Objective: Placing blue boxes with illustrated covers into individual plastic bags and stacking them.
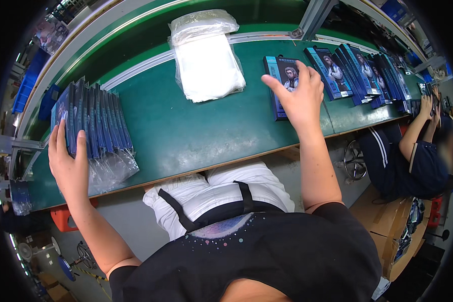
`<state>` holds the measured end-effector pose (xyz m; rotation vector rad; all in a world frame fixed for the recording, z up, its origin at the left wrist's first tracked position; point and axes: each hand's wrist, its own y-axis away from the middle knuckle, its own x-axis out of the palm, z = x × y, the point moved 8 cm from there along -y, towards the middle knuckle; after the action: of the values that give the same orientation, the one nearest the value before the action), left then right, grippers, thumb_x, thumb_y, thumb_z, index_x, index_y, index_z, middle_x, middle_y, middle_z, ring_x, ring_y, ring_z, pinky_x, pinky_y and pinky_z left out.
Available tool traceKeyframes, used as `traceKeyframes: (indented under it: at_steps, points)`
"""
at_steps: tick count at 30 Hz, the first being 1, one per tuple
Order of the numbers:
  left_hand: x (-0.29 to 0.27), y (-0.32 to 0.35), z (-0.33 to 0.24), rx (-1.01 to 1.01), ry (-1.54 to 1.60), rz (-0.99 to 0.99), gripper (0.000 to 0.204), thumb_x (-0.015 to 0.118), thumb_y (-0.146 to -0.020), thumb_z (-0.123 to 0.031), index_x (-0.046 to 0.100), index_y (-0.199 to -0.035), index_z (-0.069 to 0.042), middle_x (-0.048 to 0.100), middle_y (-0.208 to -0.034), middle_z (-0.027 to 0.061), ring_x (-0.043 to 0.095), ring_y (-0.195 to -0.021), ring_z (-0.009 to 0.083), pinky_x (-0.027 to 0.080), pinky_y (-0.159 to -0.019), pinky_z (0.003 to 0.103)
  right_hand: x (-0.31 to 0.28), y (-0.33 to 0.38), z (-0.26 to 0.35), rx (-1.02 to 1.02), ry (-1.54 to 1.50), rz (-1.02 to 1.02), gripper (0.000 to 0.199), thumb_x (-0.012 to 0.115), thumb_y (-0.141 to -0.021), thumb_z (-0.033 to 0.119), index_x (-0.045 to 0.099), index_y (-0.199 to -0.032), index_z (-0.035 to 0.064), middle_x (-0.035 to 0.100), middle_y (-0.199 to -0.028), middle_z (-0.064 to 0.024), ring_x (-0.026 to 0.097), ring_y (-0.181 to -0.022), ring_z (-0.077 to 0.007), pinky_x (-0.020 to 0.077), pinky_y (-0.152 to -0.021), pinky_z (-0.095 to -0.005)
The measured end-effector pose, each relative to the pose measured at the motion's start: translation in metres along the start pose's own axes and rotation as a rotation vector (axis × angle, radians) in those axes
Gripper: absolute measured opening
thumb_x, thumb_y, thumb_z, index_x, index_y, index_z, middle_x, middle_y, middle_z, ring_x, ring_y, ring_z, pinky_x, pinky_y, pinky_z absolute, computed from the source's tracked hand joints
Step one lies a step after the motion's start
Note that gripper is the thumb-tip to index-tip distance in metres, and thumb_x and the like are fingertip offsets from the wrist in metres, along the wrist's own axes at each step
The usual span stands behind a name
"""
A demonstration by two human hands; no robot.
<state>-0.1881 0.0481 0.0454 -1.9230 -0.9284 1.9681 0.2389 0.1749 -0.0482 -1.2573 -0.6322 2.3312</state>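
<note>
At the left end of the green bench my left hand (68,161) rests with fingers apart against a row of dark blue boxes (93,118) in clear plastic bags, touching the nearest one. My right hand (302,95) hovers over a single flat dark blue box (275,85) with a printed figure; thumb and fingers are spread, and whether they touch it I cannot tell. Between the hands, farther back, lies a stack of clear plastic bags (209,65) on the bench. Right of my right hand, more of the same unbagged boxes (329,73) lean in an overlapping row.
The green workbench (196,136) has a metal rail along its back and a post (314,20) at the back right. A co-worker (418,151) sits at the far right, hands on the bench. An open cardboard carton (387,226) stands on the floor at lower right.
</note>
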Motion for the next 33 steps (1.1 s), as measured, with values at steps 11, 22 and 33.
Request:
traceKeyframes:
  at_steps: [11, 22, 33]
  points:
    - [0.058, 0.023, -0.188, 0.638, 0.482, 0.061, 0.025, 0.063, -0.080, -0.008, 0.066, -0.105, -0.007, 0.058, -0.120, 0.0096, 0.050, -0.117, 0.0311, 0.035, -0.100, 0.045, 0.013, 0.018, 0.005, 0.065, -0.210, 0.088, 0.081, 0.081, -0.062, 0.038, 0.047, -0.127, 0.0025, 0.046, -0.121, -0.0213, 0.042, -0.117, -0.0378, 0.0352, -0.100, -0.0433]
    - [0.123, 0.004, -0.208, 0.546, 0.736, 0.229, 0.022, 0.058, -0.079, 0.003, 0.063, -0.100, -0.003, 0.058, -0.086, 0.0112, 0.056, -0.084, 0.0291, 0.047, -0.073, 0.036, 0.047, 0.052, -0.005, 0.742, -1.513, 0.704, 0.053, 0.052, -0.094, 0.032, 0.040, -0.130, -0.0053, 0.060, -0.099, -0.0108, 0.061, -0.073, -0.0112, 0.0501, -0.056, -0.0234]
    - [0.147, -0.019, -0.189, 0.222, 0.998, 0.450, 0.018, 0.066, -0.074, 0.001, 0.071, -0.091, 0.000, 0.060, -0.084, 0.0067, 0.059, -0.078, 0.0186, 0.047, -0.071, 0.025, 0.086, 0.026, 0.070, 0.668, -1.713, 1.154, 0.057, 0.064, -0.082, 0.007, 0.039, -0.130, -0.0103, 0.061, -0.113, -0.0171, 0.065, -0.092, -0.0173, 0.0529, -0.080, -0.0265]
